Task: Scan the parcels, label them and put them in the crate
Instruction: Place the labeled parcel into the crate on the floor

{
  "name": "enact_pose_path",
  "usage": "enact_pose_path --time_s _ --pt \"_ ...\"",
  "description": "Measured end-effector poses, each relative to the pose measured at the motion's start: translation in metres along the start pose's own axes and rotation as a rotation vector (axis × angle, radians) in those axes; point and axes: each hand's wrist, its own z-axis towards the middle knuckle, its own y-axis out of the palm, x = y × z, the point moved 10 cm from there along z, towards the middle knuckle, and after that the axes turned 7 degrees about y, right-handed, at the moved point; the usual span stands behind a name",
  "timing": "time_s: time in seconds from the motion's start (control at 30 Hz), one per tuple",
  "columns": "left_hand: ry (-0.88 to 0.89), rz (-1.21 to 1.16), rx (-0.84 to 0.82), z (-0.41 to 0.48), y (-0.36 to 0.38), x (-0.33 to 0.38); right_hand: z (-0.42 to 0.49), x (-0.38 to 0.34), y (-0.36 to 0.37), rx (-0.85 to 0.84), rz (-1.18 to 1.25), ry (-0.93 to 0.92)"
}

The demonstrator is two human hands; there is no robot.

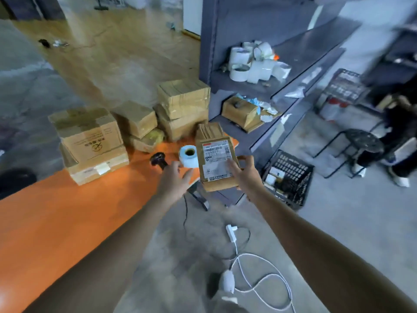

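Observation:
A flat brown parcel (214, 154) with a white shipping label on its top face is held off the table's right end by my right hand (244, 175), fingers spread along its right side and thumb on the label. Just left of the parcel my left hand (176, 179) hovers open above the orange table (67, 222), close to the black scanner (159, 161) and the pale blue label roll (188, 155). Several taped cardboard parcels (90, 141) are stacked at the table's far end. The black plastic crate (291, 177) stands on the floor to the right, with small items inside.
A grey metal shelf unit (282, 71) holds white tape rolls (252, 62) and an open box (246, 111). A black stool (365, 143) and a seated person's legs are at far right. White cable and adapter (232, 233) lie on the concrete floor.

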Motion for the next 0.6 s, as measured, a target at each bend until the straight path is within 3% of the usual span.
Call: enact_pose_path --time_s 0.1,0.33,0.6 --pt "0.14 0.208 -0.131 -0.007 0.048 0.04 -0.016 0.037 -0.066 0.131 -0.002 0.054" --pt "0.303 0.372 -0.395 -0.04 0.173 0.131 -0.034 0.128 -0.202 0.313 0.068 0.133" --pt "0.406 0.485 -0.468 -0.07 0.338 0.239 -0.016 0.241 -0.356 0.366 0.109 0.177"
